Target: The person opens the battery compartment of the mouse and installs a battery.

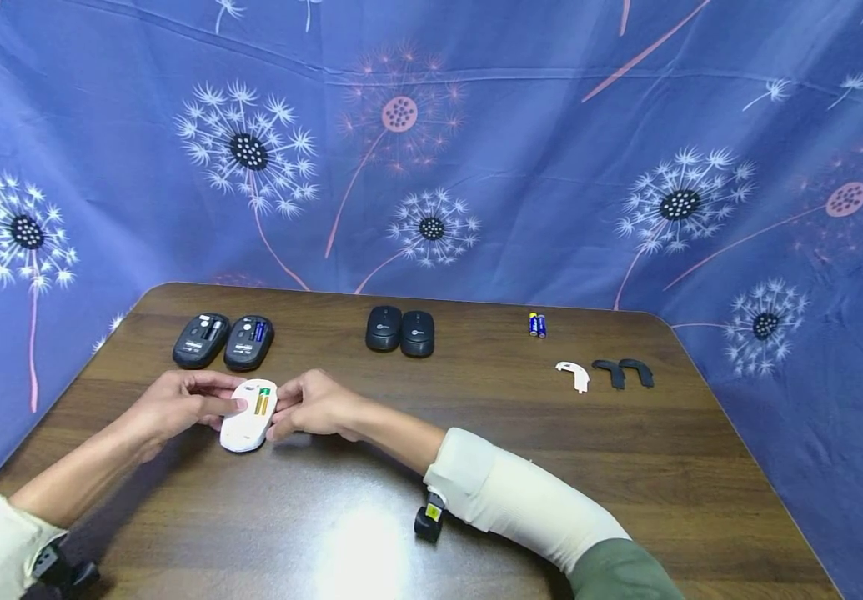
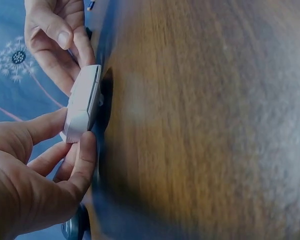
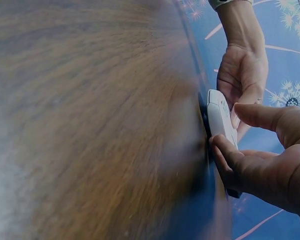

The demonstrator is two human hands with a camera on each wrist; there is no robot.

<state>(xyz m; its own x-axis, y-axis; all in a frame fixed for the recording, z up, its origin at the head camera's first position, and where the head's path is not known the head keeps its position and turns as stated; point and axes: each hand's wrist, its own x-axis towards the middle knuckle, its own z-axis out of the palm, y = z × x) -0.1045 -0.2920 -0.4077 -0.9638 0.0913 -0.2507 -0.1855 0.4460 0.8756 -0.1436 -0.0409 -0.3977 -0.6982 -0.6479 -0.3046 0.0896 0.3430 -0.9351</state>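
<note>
A white computer mouse lies upside down between both hands, low over the table. Its battery bay is uncovered, and two gold-and-green batteries lie side by side in it. My left hand grips the mouse's left side, thumb on top and fingers underneath, as the left wrist view shows. At the opposite edge, my right hand holds the mouse with thumb and curled fingers. In the right wrist view, its fingertips press against the white casing.
Two black mice lie bottom-up just behind my left hand, batteries showing. Two more black mice stand together at the back middle. Further right are two small blue batteries, a white cover and two black covers.
</note>
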